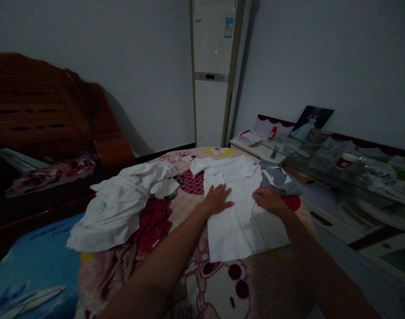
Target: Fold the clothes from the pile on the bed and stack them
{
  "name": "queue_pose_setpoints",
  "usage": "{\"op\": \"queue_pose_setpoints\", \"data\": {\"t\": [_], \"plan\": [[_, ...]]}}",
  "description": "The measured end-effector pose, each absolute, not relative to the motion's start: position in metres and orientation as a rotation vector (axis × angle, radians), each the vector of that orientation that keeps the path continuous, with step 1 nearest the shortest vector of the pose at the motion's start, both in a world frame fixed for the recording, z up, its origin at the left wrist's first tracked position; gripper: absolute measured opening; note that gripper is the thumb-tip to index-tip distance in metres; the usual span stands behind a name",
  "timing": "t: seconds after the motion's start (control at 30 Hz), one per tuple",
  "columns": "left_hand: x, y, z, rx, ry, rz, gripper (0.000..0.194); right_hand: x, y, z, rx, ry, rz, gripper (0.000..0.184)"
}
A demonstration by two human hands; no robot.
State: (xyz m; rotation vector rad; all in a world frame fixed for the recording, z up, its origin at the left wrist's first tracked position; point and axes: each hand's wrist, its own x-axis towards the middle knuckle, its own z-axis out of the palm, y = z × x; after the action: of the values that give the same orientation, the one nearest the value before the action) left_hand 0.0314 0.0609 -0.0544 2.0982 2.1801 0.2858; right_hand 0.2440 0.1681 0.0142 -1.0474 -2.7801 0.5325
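A patterned, soft-looking cover shows on the near side of the white shirt, which lies on it spread flat, thin and lightly creased, its body not yet folded up. Left of the shirt, a crumpled maroon garment and a loose white heap appear still unsorted. On the shirt, the person's left hand rests flat, fingers splayed; the right hand seems to pinch its right edge. Right of the shirt, a grey garment lies flatter, perhaps done.

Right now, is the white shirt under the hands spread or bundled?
Spread: the white shirt lies broad and mostly flat, creased, one sleeve jutting out.
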Motion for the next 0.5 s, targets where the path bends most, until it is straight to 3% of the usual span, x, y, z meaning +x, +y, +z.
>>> {"op": "queue_pose_setpoints", "data": {"t": [0.1,0.27,0.5], "plan": [[0.03,0.062,-0.058,2.114,2.184,0.288,0.072,0.227,0.198,0.01,-1.088,-2.711,0.052,0.032],[0.028,0.063,-0.064,2.153,2.203,0.293,0.072,0.199,0.237,-0.004,-1.211,-2.669,-0.123,0.038],[0.029,0.06,-0.061,2.15,2.185,0.285,0.072,0.168,0.283,0.013,-1.169,-2.528,0.302,0.025]]}}
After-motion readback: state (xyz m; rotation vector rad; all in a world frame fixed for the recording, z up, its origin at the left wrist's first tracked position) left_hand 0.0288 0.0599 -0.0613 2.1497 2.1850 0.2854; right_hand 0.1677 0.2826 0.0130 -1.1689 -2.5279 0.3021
